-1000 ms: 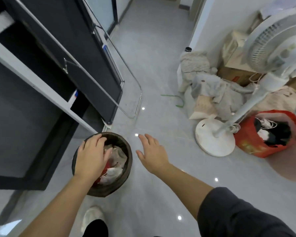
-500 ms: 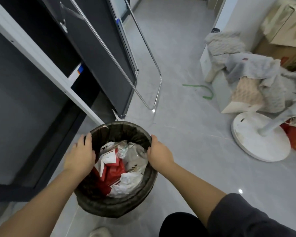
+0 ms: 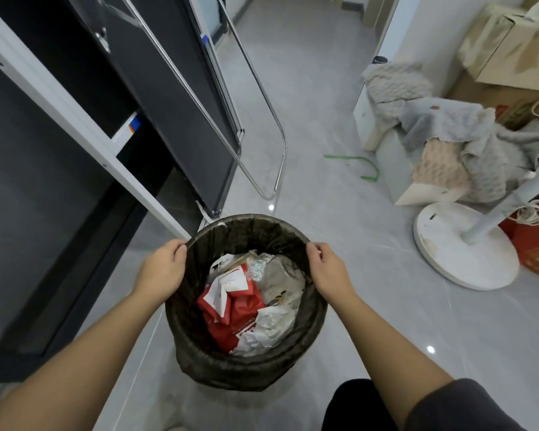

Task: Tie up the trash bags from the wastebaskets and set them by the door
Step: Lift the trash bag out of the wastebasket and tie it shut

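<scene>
Both hands have slid from gripping over the bin's (image 3: 246,362) rim to pinching the bag (image 3: 252,231) edge at either side, and the view has dropped closer, so the bin fills more of the lower middle. It stands on the grey floor (image 3: 339,275), just beside the dark cabinet (image 3: 44,181) with its white frame, as before. The fan base (image 3: 461,247) sits well apart to the right, with the pile of grey cloth (image 3: 455,135) behind it and a cardboard box (image 3: 511,51) above.

The black bag lines the bin and folds over its rim. The left hand (image 3: 159,269) is clenched, its grip pinching the bag's edge at the left of the rim; the right hand (image 3: 330,272) is clenched likewise on the edge at the right. Inside lie red wrappers (image 3: 237,315), white crumpled paper (image 3: 271,328) and what may be a clear plastic piece (image 3: 277,272), though the blur leaves that unsure. Some print shows on the white cards among the red, too small to read. A green strip (image 3: 352,158) lies on the floor near the cloth pile.
</scene>
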Action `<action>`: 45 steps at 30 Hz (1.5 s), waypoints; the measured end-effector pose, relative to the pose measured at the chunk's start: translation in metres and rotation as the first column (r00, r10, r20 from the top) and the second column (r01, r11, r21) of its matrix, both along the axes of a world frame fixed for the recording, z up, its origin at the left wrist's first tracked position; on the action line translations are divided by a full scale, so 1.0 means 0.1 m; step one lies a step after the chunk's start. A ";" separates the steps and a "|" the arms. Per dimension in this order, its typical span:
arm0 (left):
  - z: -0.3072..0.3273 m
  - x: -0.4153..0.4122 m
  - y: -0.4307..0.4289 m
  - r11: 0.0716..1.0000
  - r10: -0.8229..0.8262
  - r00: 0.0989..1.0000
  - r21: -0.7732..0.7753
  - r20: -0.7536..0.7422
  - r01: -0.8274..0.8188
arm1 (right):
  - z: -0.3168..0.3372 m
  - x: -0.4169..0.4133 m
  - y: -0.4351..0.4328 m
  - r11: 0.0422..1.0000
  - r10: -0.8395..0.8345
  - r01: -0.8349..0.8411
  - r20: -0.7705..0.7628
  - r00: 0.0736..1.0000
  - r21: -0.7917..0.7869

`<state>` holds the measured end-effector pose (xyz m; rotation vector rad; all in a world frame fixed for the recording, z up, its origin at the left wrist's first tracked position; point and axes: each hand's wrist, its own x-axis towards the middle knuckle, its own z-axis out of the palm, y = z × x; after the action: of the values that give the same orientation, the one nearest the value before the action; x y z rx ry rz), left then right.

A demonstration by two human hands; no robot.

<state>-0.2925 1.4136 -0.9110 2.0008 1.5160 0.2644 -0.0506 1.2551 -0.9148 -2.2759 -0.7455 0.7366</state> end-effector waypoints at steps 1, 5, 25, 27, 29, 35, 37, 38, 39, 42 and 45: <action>0.00 -0.01 0.00 0.989 0.089 0.996 -0.118 0.031 -0.084 | -0.01 0.02 -0.02 0.996 -0.074 0.079 -0.125 0.989 0.036; -0.06 -0.11 -0.06 0.716 0.382 0.922 -0.651 0.064 -0.251 | -0.15 0.14 -0.12 0.964 -0.251 0.253 -0.583 0.772 -0.080; -0.19 -0.33 -0.22 0.628 0.420 0.907 -0.718 -0.011 -0.300 | -0.29 0.19 -0.30 0.940 -0.340 0.230 -0.748 0.569 -0.252; -0.13 -0.30 -0.23 0.660 0.455 0.891 -0.677 0.017 -0.324 | -0.24 0.21 -0.32 0.942 -0.329 0.253 -0.749 0.576 -0.220; -0.07 -0.29 -0.28 0.690 0.468 0.883 -0.640 0.036 -0.339 | -0.21 0.20 -0.33 0.956 -0.294 0.207 -0.708 0.642 -0.209; -0.03 -0.32 -0.36 0.691 0.606 0.785 -0.575 0.130 -0.438 | -0.17 0.21 -0.23 0.960 -0.271 0.269 -0.493 0.827 -0.076; -0.02 -0.32 -0.38 0.741 0.614 0.764 -0.478 0.200 -0.471 | -0.17 0.20 -0.21 0.965 -0.247 0.264 -0.347 0.905 0.000; -0.01 -0.30 -0.39 0.777 0.593 0.769 -0.421 0.239 -0.468 | -0.17 0.19 -0.21 0.968 -0.230 0.249 -0.267 0.936 0.035; 0.00 -0.28 -0.41 0.814 0.559 0.783 -0.360 0.272 -0.456 | -0.15 0.17 -0.20 0.970 -0.217 0.235 -0.201 0.955 0.068; 0.06 -0.22 -0.46 0.882 0.472 0.816 -0.197 0.334 -0.429 | -0.08 0.09 -0.17 0.955 -0.210 0.231 -0.125 0.970 0.188; 0.08 -0.20 -0.44 0.907 0.420 0.861 -0.131 0.287 -0.399 | -0.05 0.08 -0.13 0.952 -0.205 0.223 -0.104 0.973 0.208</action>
<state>-0.3121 1.3701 -0.9033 1.4778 1.7002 0.6613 -0.0425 1.2421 -0.9202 -2.0731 -0.5043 0.6085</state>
